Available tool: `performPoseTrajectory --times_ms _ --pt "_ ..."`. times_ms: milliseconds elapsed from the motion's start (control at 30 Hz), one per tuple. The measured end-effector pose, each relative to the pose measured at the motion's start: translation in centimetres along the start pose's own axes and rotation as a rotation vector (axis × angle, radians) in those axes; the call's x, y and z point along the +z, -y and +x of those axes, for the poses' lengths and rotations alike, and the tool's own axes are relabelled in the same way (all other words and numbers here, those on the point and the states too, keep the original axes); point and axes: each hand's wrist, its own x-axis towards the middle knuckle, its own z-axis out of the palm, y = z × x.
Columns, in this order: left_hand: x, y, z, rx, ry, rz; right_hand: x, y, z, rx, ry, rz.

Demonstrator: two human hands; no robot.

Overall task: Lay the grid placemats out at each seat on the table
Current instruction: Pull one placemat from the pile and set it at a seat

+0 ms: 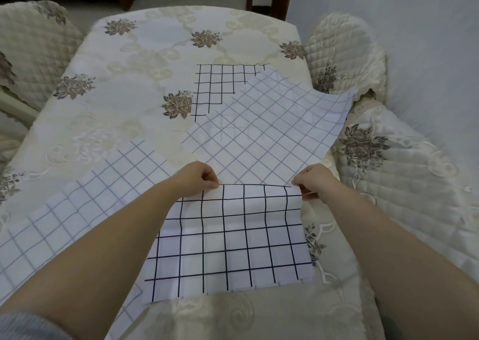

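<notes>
A big table (145,62) is filling the middle, wearing a cream cloth with brown flowers. Soft padded chairs are sitting round it: a left chair (33,46) at 10 o'clock, a far right chair (344,54) at 2 o'clock and a near right chair (404,184) at 3 o'clock. Four grid mats are lying on the table. The left mat (77,210), with pale lines, is lying at 8 o'clock, and the left arm is crossing over it. The tilted mat (272,132), also with pale lines, is lying crooked at 1 o'clock, and its right corner is hanging past the table edge toward the right chairs. The near mat (228,241), with dark lines, is lying at 6 o'clock, right in front of the person; its lower left corner is covering a bit of the left mat, and its top edge is meeting the tilted mat's near corner. The far mat (215,85), with dark lines, is peeking out at 12 o'clock, half covered by the tilted mat. The left hand (199,179) is pinching the near mat's top left corner with curled fingers. The right hand (313,181) is pinching its top right corner the same way.
</notes>
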Motion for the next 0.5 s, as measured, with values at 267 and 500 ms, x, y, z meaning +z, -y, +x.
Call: performPoseTrajectory --times_ms 267,500 --pt "0.1 0.0 -0.4 -0.017 -0.016 -0.007 0.2 -2.3 0.3 -0.065 0.05 0.429" --pt "0.3 -0.4 -0.4 -0.008 -0.053 -0.04 0.5 -2.4 0.1 -0.293 -0.026 0.02"
